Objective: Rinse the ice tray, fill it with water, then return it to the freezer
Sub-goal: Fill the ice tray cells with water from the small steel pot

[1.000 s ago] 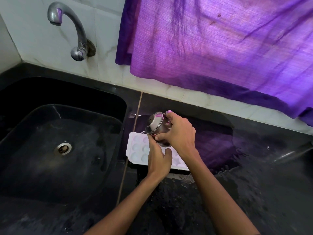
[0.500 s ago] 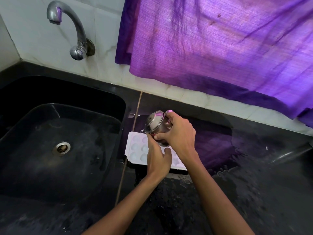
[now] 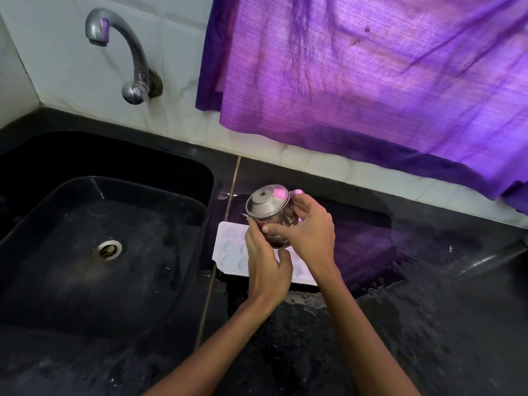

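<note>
A white ice tray [image 3: 232, 248] with round cells lies flat on the wet black counter, just right of the sink. Above it a small steel cup [image 3: 267, 205] is tipped on its side, its base turned toward me. My right hand [image 3: 307, 231] grips the cup from the right. My left hand [image 3: 264, 262] is at the cup's lower rim, fingers touching it, and covers the tray's middle. No water stream is visible between cup and tray.
A black sink [image 3: 100, 238] with a round drain [image 3: 107, 249] lies to the left. A chrome tap [image 3: 125, 55] juts from the tiled wall above it, not running. A purple curtain [image 3: 371, 81] hangs over the counter's back. The counter [image 3: 428, 310] is wet.
Both hands and the tipped cup stay over the tray in almost the same place. The view has shifted only slightly.
</note>
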Demonstrator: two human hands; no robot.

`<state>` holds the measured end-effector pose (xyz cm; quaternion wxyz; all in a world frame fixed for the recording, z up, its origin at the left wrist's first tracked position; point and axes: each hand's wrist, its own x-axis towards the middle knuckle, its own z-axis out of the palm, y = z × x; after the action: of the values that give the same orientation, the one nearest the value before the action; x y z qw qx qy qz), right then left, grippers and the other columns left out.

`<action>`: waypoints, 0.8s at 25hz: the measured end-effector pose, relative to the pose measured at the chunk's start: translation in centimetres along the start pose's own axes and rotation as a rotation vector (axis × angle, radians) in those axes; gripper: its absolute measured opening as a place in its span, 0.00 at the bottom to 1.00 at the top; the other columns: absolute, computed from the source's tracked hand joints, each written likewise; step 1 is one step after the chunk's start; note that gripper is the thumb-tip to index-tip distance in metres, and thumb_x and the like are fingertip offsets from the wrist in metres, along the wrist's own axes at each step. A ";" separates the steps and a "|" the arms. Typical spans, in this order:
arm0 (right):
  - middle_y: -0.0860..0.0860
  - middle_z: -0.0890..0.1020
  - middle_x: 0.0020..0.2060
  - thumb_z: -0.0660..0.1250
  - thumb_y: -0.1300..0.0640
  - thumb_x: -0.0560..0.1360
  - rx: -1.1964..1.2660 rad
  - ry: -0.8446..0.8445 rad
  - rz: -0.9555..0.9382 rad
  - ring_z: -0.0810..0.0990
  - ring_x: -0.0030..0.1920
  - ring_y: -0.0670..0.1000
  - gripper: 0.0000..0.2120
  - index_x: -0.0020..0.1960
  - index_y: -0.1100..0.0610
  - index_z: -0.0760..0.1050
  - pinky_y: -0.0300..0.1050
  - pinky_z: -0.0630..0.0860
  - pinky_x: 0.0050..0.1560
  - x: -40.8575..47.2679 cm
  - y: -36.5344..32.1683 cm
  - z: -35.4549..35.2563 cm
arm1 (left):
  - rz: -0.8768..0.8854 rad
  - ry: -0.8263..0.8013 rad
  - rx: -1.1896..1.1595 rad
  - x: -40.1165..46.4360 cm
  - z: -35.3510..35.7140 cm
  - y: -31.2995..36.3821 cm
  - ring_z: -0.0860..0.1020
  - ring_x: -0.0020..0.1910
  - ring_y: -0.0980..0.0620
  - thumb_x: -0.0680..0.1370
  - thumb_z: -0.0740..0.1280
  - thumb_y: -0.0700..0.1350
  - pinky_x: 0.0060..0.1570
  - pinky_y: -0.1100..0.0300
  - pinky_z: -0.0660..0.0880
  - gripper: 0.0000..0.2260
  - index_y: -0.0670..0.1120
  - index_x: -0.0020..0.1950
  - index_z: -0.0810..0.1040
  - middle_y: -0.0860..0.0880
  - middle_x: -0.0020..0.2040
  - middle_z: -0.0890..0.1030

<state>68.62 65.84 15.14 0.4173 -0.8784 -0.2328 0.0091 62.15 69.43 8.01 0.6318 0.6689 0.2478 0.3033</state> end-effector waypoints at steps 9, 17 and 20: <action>0.43 0.83 0.48 0.80 0.47 0.56 -0.243 -0.068 -0.066 0.80 0.51 0.45 0.31 0.56 0.46 0.73 0.48 0.77 0.49 -1.4 -0.4 -0.3 | 0.001 0.034 -0.037 -1.8 0.9 -0.5 0.68 0.56 0.72 0.73 0.66 0.32 0.50 0.80 0.66 0.39 0.43 0.77 0.46 0.48 0.64 0.67; 0.45 0.82 0.49 0.79 0.47 0.60 -0.400 -0.157 -0.078 0.80 0.51 0.50 0.32 0.59 0.47 0.70 0.45 0.72 0.46 -1.4 -0.9 0.0 | -0.009 0.027 -0.088 -1.8 1.3 -1.5 0.72 0.59 0.58 0.72 0.68 0.39 0.51 0.76 0.69 0.38 0.42 0.75 0.48 0.47 0.63 0.69; 0.45 0.82 0.49 0.78 0.46 0.60 -0.426 -0.170 -0.086 0.79 0.51 0.51 0.32 0.60 0.47 0.69 0.45 0.71 0.45 -1.3 -0.8 0.2 | -0.020 0.030 -0.109 -1.8 1.4 -1.6 0.72 0.60 0.56 0.71 0.68 0.47 0.53 0.73 0.70 0.40 0.42 0.75 0.49 0.47 0.64 0.70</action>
<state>67.07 65.88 15.39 0.2014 -0.9321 -0.3007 0.0159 62.06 67.30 6.18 0.6666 0.6263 0.2471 0.3198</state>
